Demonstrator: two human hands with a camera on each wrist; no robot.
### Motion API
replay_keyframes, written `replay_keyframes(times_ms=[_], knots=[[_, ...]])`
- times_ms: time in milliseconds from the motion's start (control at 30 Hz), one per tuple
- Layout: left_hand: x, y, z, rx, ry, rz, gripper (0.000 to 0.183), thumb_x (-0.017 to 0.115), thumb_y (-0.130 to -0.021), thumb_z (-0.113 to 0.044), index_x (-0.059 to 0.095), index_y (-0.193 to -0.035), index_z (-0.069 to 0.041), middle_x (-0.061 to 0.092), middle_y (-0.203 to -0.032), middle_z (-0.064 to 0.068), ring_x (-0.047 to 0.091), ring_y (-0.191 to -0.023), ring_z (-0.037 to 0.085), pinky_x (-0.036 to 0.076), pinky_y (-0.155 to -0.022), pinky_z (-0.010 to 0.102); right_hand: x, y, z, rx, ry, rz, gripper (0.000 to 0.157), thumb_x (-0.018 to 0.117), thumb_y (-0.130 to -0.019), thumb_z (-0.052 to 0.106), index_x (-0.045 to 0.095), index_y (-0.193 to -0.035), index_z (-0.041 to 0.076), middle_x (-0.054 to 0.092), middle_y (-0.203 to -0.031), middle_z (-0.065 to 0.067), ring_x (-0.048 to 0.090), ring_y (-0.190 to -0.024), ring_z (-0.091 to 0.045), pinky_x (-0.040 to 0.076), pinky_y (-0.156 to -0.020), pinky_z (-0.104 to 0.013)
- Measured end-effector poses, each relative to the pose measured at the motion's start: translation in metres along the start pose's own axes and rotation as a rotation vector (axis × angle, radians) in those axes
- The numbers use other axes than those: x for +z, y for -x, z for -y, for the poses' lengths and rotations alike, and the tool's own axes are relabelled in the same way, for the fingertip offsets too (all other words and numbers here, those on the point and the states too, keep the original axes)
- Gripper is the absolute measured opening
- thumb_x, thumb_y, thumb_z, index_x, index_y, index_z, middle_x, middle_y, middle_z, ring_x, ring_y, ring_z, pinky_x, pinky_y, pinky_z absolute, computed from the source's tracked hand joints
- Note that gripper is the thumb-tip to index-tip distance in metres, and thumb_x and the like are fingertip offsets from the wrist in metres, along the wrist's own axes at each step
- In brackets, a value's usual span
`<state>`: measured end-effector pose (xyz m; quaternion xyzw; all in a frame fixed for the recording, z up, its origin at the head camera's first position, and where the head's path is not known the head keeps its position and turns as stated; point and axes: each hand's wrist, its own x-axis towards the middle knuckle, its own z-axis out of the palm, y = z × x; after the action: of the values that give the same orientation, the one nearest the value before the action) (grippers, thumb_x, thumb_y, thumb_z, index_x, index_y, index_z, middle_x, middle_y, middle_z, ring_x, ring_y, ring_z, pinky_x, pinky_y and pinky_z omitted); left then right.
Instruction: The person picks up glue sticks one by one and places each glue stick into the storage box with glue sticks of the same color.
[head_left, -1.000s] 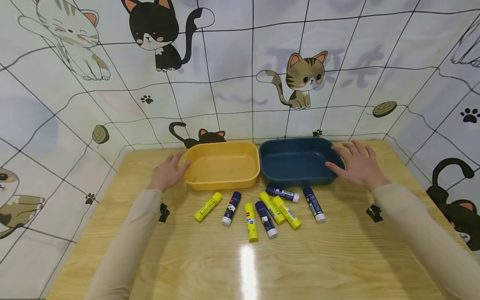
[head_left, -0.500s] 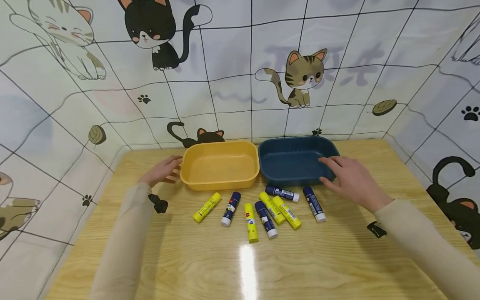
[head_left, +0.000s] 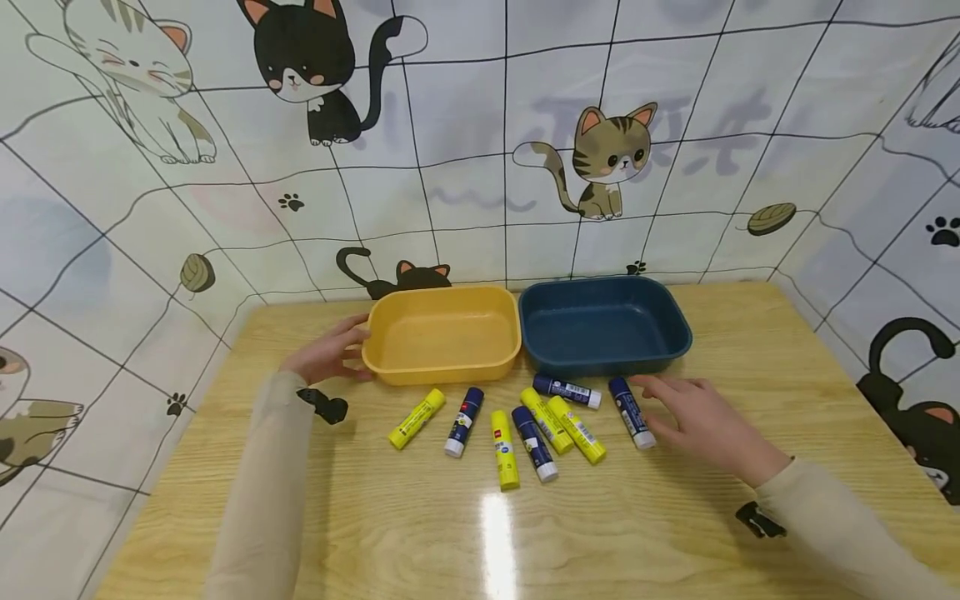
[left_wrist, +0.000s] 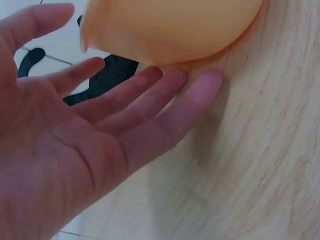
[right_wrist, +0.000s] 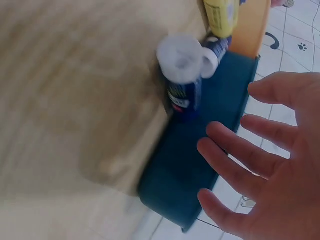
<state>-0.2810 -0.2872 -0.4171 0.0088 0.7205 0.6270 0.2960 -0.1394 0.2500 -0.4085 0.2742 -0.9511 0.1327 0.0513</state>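
My left hand [head_left: 326,352] is at the left end of a yellow tray [head_left: 442,377], its fingers relaxed and spread. In the left wrist view the fingertips [left_wrist: 212,82] lie close against the tray's wall; contact is hard to tell. My right hand [head_left: 712,427] hovers by a navy glue stick [head_left: 632,414] with a white end, thumb and fingers apart around nothing. The right wrist view has that glue stick [right_wrist: 184,95] standing clear of the loose fingers [right_wrist: 235,160]. Behind it sits a dark blue tray [head_left: 607,367], side by side with the yellow one.
Several more glue sticks lie before the trays: yellow ones [head_left: 505,450] [head_left: 416,419] and navy ones [head_left: 464,422] [head_left: 535,444] [head_left: 567,391]. A cat-patterned cloth wall [head_left: 465,192] rises behind the wooden table [head_left: 405,533].
My right hand has left the blue tray's right end and come down toward the navy glue stick. The left hand has turned slightly and stays beside the yellow tray.
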Motion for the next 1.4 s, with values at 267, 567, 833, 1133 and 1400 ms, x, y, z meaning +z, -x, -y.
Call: replay_keyframes(times_ms=[267,567,833,1133,1400], knots=[[-0.002,-0.006,0.009,-0.007,0.146,0.012,0.067,0.043,-0.103,-0.012,0.006,-0.156,-0.025,0.024,-0.149,0.019,0.039,-0.127,0.038,0.047,-0.093,0.055,0.011,0.005,0.004,-0.01,-0.11,0.042,0.043,0.069,-0.087,0.011,0.057,-0.127,0.005,0.065,-0.112,-0.013,0.066,-0.092,-0.024,0.056,-0.073,-0.042],[-0.004,-0.004,0.015,0.014,0.227,0.01,0.065,0.041,-0.104,-0.01,0.007,-0.156,-0.028,0.025,-0.148,0.02,0.047,-0.12,0.029,0.045,-0.095,0.056,0.016,-0.002,0.007,0.021,-0.099,0.054,0.037,0.069,-0.089,0.015,0.059,-0.124,0.007,0.067,-0.106,-0.009,0.064,-0.082,-0.017,0.055,-0.066,-0.037],[-0.006,-0.002,0.019,0.063,0.243,0.046,0.067,0.04,-0.103,-0.005,0.006,-0.156,-0.027,0.022,-0.149,0.021,0.049,-0.119,0.029,0.045,-0.094,0.057,0.025,-0.014,0.011,0.049,-0.076,0.053,0.036,0.069,-0.089,0.019,0.06,-0.121,0.004,0.061,-0.087,0.002,0.044,-0.061,-0.005,0.041,-0.053,-0.026],[-0.006,-0.002,0.02,0.079,0.259,0.07,0.066,0.04,-0.104,-0.004,0.007,-0.156,-0.027,0.027,-0.145,0.018,0.052,-0.117,0.029,0.042,-0.095,0.06,0.028,-0.022,0.013,0.087,-0.088,0.057,0.032,0.071,-0.088,0.019,0.057,-0.114,0.007,0.045,-0.07,0.007,0.04,-0.055,-0.007,0.034,-0.047,-0.025],[-0.007,-0.002,0.019,0.078,0.279,0.091,0.069,0.038,-0.103,-0.002,0.003,-0.156,-0.027,0.019,-0.15,0.02,0.044,-0.125,0.033,0.039,-0.097,0.062,0.029,-0.033,0.017,0.172,-0.129,0.139,0.042,0.071,-0.087,0.025,0.05,-0.119,0.008,0.045,-0.068,0.004,0.041,-0.055,-0.011,0.032,-0.046,-0.027]])
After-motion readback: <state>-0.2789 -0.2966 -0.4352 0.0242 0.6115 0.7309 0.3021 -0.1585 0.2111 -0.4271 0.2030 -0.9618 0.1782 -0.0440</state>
